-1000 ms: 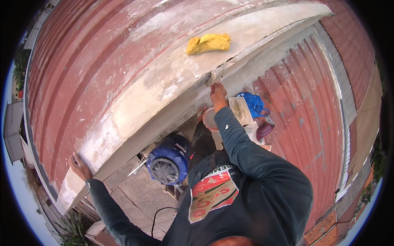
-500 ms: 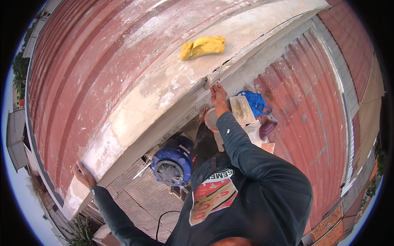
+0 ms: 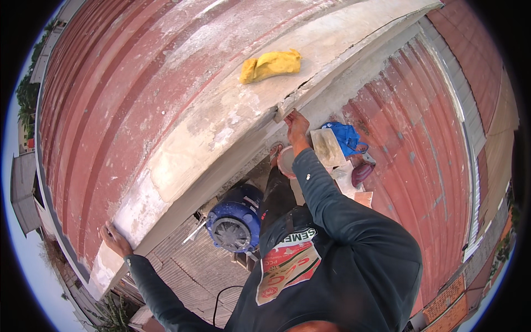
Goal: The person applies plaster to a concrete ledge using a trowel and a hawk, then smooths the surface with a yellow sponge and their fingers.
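A long pale concrete ledge (image 3: pixel 185 169), cracked and patchy, runs diagonally across the view. Toward its lower left end, my left hand (image 3: pixel 115 239) lies on the top near the edge with its fingers stretched out. My right hand (image 3: pixel 297 126) is at the ledge's near edge, beside a broken, cracked spot (image 3: pixel 281 109). Its fingers are bent and pressed together there; whatever they hold, if anything, is too small to make out. On top of the ledge, above my right hand, lies a crumpled yellow cloth (image 3: pixel 271 66).
Below the ledge stands a blue drum-like container (image 3: pixel 235 216). Near my right forearm are a round bucket (image 3: pixel 286 161), a cement-stained tray (image 3: pixel 327 148), a blue bag (image 3: pixel 345 137) and a dark red object (image 3: pixel 362 174). Red corrugated roofing (image 3: pixel 409 144) extends on both sides of the ledge.
The view has shifted slightly. My right hand stays at the broken edge, its fingers a little changed in pose. My left hand still rests on the ledge.
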Available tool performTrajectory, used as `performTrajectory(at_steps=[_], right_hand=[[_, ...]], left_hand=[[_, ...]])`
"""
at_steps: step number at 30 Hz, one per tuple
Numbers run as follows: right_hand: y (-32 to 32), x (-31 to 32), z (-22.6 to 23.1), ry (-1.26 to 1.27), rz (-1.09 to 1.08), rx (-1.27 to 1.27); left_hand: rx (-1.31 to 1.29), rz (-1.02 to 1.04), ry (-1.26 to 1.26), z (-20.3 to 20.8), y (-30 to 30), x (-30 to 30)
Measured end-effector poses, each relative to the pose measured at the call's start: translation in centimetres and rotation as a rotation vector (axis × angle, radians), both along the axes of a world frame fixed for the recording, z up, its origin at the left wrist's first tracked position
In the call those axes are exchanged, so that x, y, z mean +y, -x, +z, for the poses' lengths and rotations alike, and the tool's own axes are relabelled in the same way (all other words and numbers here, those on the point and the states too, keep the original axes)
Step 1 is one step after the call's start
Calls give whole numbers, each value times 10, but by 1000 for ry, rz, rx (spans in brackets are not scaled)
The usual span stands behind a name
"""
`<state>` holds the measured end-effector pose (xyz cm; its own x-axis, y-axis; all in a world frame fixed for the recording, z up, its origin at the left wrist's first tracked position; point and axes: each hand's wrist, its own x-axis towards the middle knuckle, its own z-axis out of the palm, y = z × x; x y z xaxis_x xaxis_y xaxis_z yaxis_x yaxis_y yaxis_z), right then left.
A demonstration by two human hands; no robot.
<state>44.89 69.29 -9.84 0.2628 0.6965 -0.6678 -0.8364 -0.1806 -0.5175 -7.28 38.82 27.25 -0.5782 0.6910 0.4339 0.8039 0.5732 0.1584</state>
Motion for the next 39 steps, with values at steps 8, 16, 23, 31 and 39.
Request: performTrajectory(at_steps=[8,16,23,31,39], right_hand=[[3,-3,-20,-52,-18,-7],[9,-10,-19,-57,-60,-42],[12,-8,-10,1,-60,-94],[16,-5,-15,33,-84,-41],[5,-15,-46,-108,-75,216]], left_hand=[[19,1,2,-2,5,-1],[30,7,2,-2,7,-2],[-36,-10,-23,0,-3,2],[41,-4,2,-3,14,-8],[-67,12,-46,1,-5,5]])
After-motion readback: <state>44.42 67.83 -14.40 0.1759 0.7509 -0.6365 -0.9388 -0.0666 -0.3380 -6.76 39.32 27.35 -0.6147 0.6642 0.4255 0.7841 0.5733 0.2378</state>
